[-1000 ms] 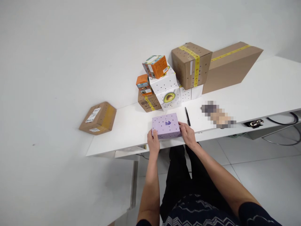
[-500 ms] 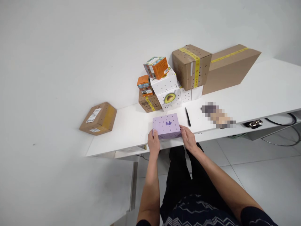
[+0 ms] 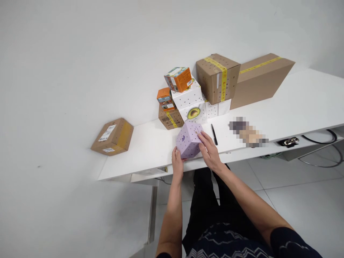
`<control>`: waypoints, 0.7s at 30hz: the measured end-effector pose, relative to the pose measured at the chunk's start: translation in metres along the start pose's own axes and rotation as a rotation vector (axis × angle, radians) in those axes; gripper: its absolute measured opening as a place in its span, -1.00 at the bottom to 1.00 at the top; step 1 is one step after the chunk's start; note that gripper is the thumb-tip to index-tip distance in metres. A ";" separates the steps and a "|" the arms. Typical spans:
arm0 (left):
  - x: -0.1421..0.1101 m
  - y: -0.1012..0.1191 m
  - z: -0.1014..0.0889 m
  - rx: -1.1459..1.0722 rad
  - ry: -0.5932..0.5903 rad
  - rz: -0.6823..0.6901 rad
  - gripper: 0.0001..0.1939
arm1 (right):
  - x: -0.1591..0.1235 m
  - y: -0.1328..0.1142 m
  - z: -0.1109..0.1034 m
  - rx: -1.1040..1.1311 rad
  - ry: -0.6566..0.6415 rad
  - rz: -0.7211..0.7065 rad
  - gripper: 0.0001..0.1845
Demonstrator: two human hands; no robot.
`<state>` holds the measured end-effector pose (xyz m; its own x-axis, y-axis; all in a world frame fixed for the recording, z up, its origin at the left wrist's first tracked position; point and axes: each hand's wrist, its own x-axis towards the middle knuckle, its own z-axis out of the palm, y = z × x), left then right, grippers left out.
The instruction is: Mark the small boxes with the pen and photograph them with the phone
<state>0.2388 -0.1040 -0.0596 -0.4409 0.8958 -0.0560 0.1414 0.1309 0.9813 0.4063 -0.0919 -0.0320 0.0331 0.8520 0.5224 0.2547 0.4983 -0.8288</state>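
Note:
A lilac cardboard box (image 3: 189, 140) with small dark dots is tilted between my two hands, over the front edge of the white table (image 3: 150, 143). My left hand (image 3: 177, 164) grips its lower left corner, thumb on the near side and fingers partly hidden underneath. On the right face lies my right hand (image 3: 210, 150), its fingers against the cardboard. Just right of the box is a black pen (image 3: 214, 134). Behind it stands a white box with an avocado picture (image 3: 194, 113).
Orange boxes (image 3: 178, 79) top the stack by the wall, beside a brown carton with yellow tape (image 3: 218, 79). A large flat carton (image 3: 264, 82) leans at the right. Another taped carton (image 3: 113, 137) sits at the left end. A blurred patch (image 3: 248, 132) covers something near the front edge.
The lilac box has been turned and tipped, so a side face now shows. My right hand has moved from its right edge up onto a face; my left hand still holds the lower left.

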 end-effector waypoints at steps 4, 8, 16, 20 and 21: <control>0.000 0.000 -0.003 0.170 0.068 0.111 -0.50 | 0.010 -0.008 0.001 -0.045 -0.013 -0.087 -0.52; 0.006 0.000 -0.010 0.224 0.011 0.161 -0.64 | 0.010 -0.008 -0.002 -0.013 -0.061 -0.129 -0.53; 0.011 -0.002 -0.014 0.248 -0.012 0.131 -0.66 | 0.022 0.011 -0.015 -0.045 0.015 -0.025 -0.62; 0.010 0.002 -0.014 0.174 -0.006 0.153 -0.65 | 0.038 0.041 -0.033 -0.561 0.023 0.218 -0.56; 0.009 0.004 -0.014 0.127 0.026 0.166 -0.65 | 0.042 0.046 -0.036 -0.683 -0.046 0.287 -0.50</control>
<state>0.2228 -0.1010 -0.0531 -0.4244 0.8987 0.1108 0.3239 0.0364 0.9454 0.4542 -0.0390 -0.0410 0.1522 0.9471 0.2824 0.7871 0.0567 -0.6143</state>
